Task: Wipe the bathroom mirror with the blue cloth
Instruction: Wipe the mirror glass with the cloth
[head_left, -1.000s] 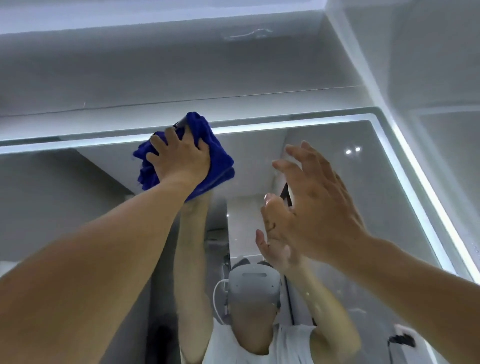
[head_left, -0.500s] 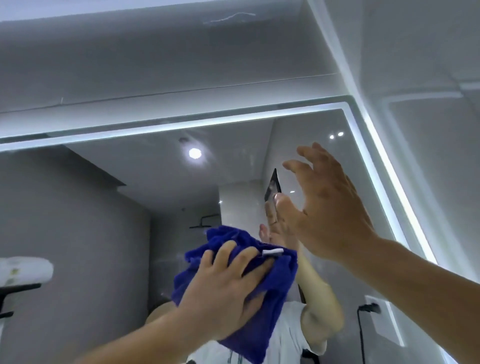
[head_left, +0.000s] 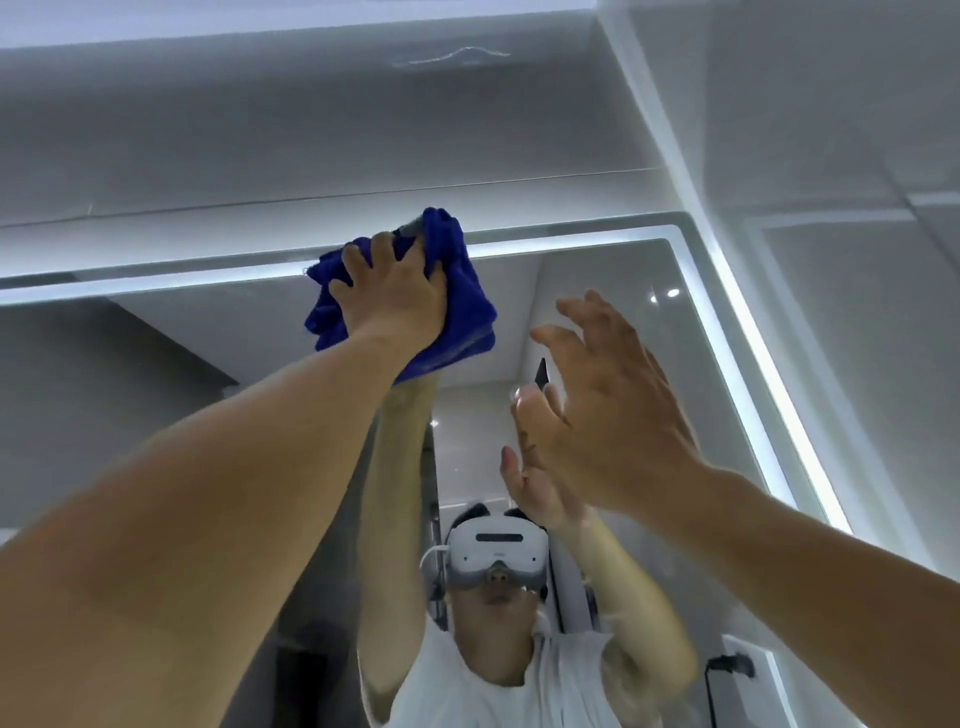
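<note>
The left hand (head_left: 395, 306) presses the cloth (head_left: 457, 306) against the mirror's (head_left: 623, 291) top edge. The right hand (head_left: 613, 410) hovers spread to its right.

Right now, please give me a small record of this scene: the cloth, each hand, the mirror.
cloth: blue, bunched, pressed at the mirror's top edge
left hand: fingers curled on the cloth, arm stretched up
right hand: open, fingers spread, holds nothing, close to the glass
mirror: lit strip along top and right edges
reflection: person with white headset
</note>
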